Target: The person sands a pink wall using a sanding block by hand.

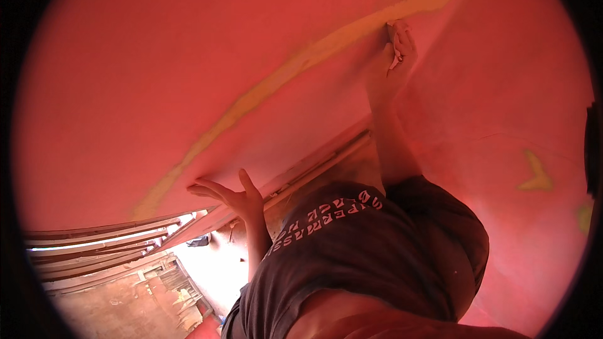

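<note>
A folded piece of abrasive-looking sheet [391, 32] is held in my right hand [401, 59], whose fingers bend over it against a large smooth red panel [155, 66]. Just above that hand runs a long curved yellow-orange band [301, 63] on the panel; whether it is filler or paint I cannot tell. Lower down on the left, my left hand [242, 197] is empty with fingers spread, its fingertips at the panel's surface near the band's lower end.
Another red surface [499, 89] rises on the right, bearing a small yellow patch [536, 174]. Below my left hand is the panel's lower edge [311, 162]. At lower left are wooden slats [103, 245] and a worn board [113, 301] with broken pieces.
</note>
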`<state>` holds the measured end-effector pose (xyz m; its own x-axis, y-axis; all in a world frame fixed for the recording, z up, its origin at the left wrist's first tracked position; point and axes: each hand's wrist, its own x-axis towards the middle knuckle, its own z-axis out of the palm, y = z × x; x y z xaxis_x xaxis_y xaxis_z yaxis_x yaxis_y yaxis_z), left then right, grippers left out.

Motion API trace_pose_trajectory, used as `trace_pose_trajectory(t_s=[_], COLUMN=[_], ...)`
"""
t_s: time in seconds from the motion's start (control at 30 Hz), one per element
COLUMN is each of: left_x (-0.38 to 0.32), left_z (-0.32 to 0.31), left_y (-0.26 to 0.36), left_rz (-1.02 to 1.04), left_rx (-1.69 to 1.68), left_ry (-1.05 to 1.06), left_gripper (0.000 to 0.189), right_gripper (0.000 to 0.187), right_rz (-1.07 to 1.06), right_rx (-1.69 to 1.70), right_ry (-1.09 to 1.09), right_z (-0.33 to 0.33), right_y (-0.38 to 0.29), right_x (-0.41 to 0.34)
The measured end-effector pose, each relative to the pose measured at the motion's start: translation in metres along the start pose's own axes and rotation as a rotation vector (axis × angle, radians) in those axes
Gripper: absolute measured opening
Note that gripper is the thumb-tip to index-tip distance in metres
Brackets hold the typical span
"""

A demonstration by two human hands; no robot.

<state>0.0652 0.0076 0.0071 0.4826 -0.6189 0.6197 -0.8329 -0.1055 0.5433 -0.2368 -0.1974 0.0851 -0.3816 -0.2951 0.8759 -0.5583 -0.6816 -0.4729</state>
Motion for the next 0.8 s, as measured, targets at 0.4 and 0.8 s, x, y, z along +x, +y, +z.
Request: trace_pose_trajectory(t_s=[0.4, 0.8], left_x=[-0.009, -0.021], left_z=[0.01, 0.012], left_y=[0.011, 0.024], left_rz=[-0.061, -0.062], left_rx=[-0.006, -0.053], left_ry=[-0.037, -0.147], left_gripper=[0.102, 0.101], right_gripper=[0.025, 0.02], right_rz=[-0.319, -0.144], right_rx=[-0.073, -0.032], right_ry=[-0.071, -0.062], right_z=[-0.019, -0.006], right_y=[0.039, 0.009], right_x=[0.0, -0.019])
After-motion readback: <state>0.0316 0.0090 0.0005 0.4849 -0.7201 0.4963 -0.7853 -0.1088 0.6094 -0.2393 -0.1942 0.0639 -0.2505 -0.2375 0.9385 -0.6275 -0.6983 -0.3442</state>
